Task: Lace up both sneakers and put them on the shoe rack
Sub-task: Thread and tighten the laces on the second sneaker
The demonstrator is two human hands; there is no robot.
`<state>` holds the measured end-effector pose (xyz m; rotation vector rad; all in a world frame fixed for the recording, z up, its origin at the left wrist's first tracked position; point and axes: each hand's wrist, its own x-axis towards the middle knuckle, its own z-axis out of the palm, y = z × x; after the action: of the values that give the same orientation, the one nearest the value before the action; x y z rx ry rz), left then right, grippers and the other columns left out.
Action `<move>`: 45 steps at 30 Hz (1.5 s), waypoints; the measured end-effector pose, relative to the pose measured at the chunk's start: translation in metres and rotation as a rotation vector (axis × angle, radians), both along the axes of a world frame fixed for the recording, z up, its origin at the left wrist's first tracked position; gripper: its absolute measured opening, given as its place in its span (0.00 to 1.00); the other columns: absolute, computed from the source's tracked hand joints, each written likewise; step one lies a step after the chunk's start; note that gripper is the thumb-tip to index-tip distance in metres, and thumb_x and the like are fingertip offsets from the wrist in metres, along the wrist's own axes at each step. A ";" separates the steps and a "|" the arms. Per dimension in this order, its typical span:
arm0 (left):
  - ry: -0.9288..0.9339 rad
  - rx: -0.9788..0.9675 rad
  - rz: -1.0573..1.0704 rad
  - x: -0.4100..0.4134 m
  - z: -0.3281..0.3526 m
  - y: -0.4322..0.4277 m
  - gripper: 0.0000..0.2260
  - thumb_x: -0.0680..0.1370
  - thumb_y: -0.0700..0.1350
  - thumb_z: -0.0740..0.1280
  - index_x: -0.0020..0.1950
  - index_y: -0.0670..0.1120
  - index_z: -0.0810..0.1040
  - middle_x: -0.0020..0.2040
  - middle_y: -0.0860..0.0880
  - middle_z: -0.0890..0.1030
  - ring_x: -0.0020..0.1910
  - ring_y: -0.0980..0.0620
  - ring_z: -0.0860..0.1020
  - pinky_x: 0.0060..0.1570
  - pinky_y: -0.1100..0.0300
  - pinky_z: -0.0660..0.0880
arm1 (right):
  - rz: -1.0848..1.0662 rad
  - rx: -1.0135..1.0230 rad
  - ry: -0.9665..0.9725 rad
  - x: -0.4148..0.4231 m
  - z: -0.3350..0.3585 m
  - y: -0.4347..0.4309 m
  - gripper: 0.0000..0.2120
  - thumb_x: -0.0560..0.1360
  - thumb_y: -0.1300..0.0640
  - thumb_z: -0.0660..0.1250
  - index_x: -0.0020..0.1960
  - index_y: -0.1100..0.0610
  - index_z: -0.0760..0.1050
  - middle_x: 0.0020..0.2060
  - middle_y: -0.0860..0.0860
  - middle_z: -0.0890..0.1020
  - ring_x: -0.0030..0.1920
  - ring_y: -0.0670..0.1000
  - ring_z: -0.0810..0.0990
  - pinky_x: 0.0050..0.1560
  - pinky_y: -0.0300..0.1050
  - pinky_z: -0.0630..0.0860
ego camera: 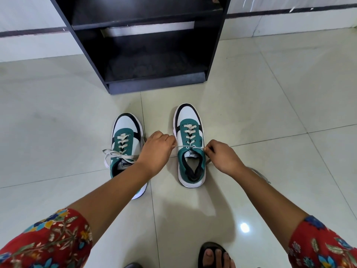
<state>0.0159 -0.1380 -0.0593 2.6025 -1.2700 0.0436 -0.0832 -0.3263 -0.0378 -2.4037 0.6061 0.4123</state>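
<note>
Two green, white and black sneakers stand side by side on the tiled floor, toes toward the shoe rack (pixel 92 55). The left sneaker (pixel 125 140) has its white lace tied in a bow near the tongue; my forearm covers its heel. The right sneaker (pixel 190 144) is laced through its eyelets. My left hand (pixel 157 149) and my right hand (pixel 222 157) each pinch one end of the right sneaker's lace (pixel 190 146), pulled taut sideways across the top eyelets. A loose lace tail trails on the floor past my right wrist.
The black shoe rack stands just beyond the sneakers, its lower shelves dark and holding no shoes that I can make out. Pale glossy tiles (pixel 289 93) spread on both sides. My sandalled foot (pixel 214 256) shows at the bottom edge. A white wall with a dark stripe runs behind.
</note>
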 end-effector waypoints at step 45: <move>1.442 -0.635 0.310 0.003 0.022 -0.033 0.04 0.80 0.41 0.60 0.46 0.43 0.71 0.21 0.55 0.70 0.20 0.60 0.62 0.21 0.70 0.58 | -0.206 0.941 -0.432 0.018 0.001 0.028 0.01 0.80 0.62 0.55 0.51 0.58 0.64 0.31 0.53 0.70 0.32 0.43 0.72 0.40 0.31 0.71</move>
<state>0.0192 -0.1708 -0.0377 1.5070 -0.2187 -0.9780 -0.0649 -0.2982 -0.0367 -1.4419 0.3375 0.0436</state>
